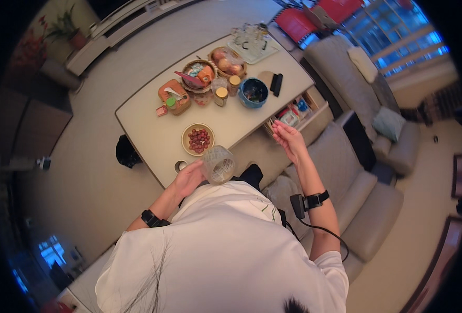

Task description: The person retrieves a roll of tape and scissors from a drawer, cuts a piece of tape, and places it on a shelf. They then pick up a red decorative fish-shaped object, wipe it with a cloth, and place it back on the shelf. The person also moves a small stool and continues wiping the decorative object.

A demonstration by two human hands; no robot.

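My left hand [189, 178] grips a wide roll of clear packing tape [218, 166] by its side, just off the table's near edge. Printing shows on the inner core. Over the open drawer [313, 116] of the coffee table is my right hand [288, 139], thumb and fingertips drawn together. Something small may be at its fingertips, but it is too small to make out. Packets and small boxes [289, 116] lie inside the drawer. Close to the tape roll, a gold-rimmed bowl [184, 148] of red grapes [199, 141] rests on the table.
On the coffee table [148, 125] are fruit and snack baskets [228, 62], lidded jars [221, 97], a blue bowl [253, 92], a bread bag [175, 98] and a tray of glasses [252, 43]. A small cup [181, 166] stands near my left hand. A grey sofa [325, 160] is at right.
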